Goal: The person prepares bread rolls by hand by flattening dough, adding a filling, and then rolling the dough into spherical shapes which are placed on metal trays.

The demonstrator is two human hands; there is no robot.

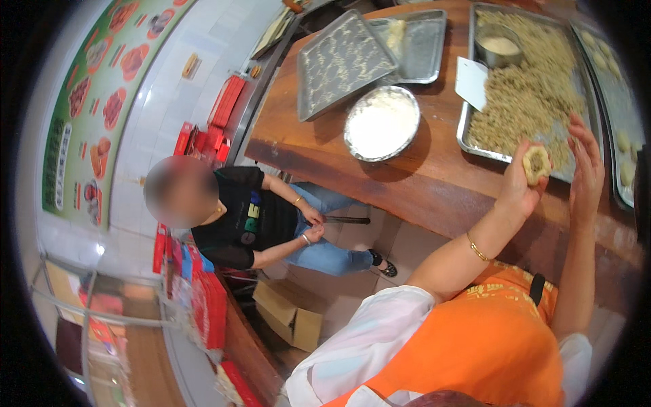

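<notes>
My left hand (522, 183) holds a pale dough round (537, 165) with brown filling showing in its middle. My right hand (584, 159) is just to the right of it, raised, fingers apart and slightly curled, holding nothing. Behind both hands a metal tray (465, 125) holds crumbly brown filling (515, 102), a small round metal pot (499, 46) and a white scraper (471, 83). Left of that tray, on the wooden table (434, 163), sits a bowl of white powder (381, 121).
Metal trays (339, 64) lie at the back of the table; another tray with dough pieces (624, 146) is at the far right. A seated person (237, 224) is left of the table, near an open cardboard box (291, 312) and stacked red boxes (210, 305).
</notes>
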